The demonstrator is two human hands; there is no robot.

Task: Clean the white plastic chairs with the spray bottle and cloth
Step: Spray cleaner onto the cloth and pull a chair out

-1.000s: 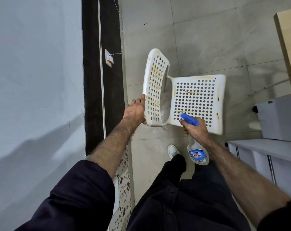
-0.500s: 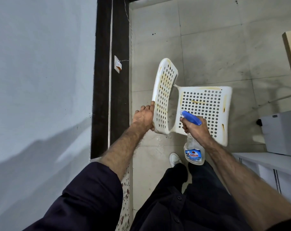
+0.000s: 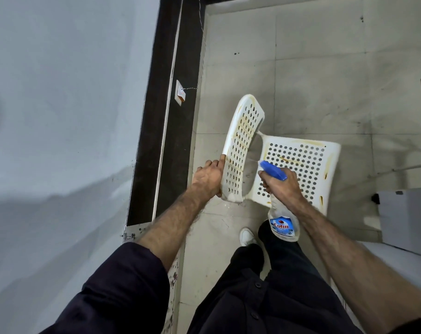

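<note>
Head view: white plastic chair (image 3: 298, 165) stands on the tiled floor (image 3: 313, 80) near the wall, perforated seat and backrest streaked yellow-brown. Left hand (image 3: 208, 178) grips the backrest's near edge, fingers wrapped behind it. Right hand (image 3: 280, 186) is curled round the neck of the spray bottle (image 3: 282, 221), blue nozzle aimed at the backrest, bottle hanging over the seat's front corner. Cloth not visible. White shoe (image 3: 246, 237) on the floor below.
</note>
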